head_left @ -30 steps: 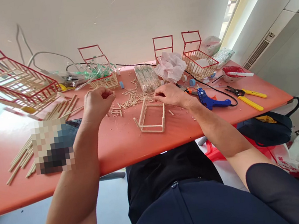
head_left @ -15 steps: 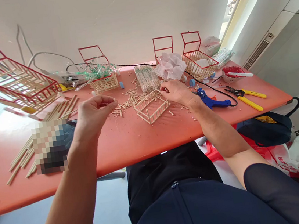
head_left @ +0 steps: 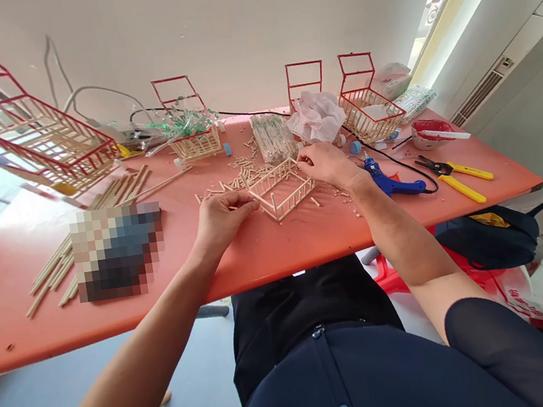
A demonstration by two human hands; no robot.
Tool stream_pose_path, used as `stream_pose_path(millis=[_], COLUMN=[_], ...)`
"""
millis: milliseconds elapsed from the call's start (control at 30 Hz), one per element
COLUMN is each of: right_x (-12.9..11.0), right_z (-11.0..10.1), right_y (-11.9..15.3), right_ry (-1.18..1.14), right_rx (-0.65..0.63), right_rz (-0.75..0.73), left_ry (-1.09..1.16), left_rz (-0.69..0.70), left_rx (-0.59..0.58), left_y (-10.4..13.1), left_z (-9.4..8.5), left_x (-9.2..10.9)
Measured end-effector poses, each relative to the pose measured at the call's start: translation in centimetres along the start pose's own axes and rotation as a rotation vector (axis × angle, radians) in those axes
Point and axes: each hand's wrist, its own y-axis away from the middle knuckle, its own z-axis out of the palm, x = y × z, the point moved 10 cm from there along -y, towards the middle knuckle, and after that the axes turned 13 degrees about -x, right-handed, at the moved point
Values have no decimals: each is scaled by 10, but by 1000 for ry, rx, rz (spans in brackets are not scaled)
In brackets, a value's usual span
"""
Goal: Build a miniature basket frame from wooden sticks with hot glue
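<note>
Stick frame (head_left: 295,200) is placed near the middle of the orange tabletop (head_left: 335,228); whether it is rested flat or slightly lifted cannot be told. Its far right corner, at about 2 o'clock, is pinched between thumb and fingers of the right hand (head_left: 329,165). At about 9 o'clock, the thumb and fingers of the left hand (head_left: 223,218) are brought close together right by the frame's left end; whether a small piece is held there, or the frame is touched, cannot be made out. The work is judged to be partly done: 2 long sides are already joined and filled with short bars, while no such filling is seen at the left end, and the right end is partly hidden. No red trim is shown on the frame, unlike the finished-looking baskets at 10 o'clock (head_left: 196,148) and 1 o'clock (head_left: 375,128), so trim and a handle may be left to be added. Short cut pieces (head_left: 237,183) are scattered at 11 o'clock, and the blue glue gun (head_left: 390,185) is laid at 3 o'clock.
</note>
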Motion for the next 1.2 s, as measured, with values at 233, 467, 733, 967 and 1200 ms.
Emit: stream_pose_path(millis=[233, 467, 733, 967, 1200], right_x=[0, -1, 0, -1, -3], right_z=[0, -1, 1, 1, 3], right_y=[1, 1, -1, 0, -3], right_ry=[-24, -9, -6, -12, 9], right_rx=[10, 9, -3, -5, 3], right_rz=[1, 2, -1, -8, -37], left_ry=[-52, -117, -77, -83, -90], left_rz=[4, 17, 8, 31, 50], left_rx=[11, 21, 28, 25, -58], left_y=[1, 2, 5, 8, 17], left_z=[4, 4, 6, 7, 20], left_x=[8, 8, 12, 17, 19])
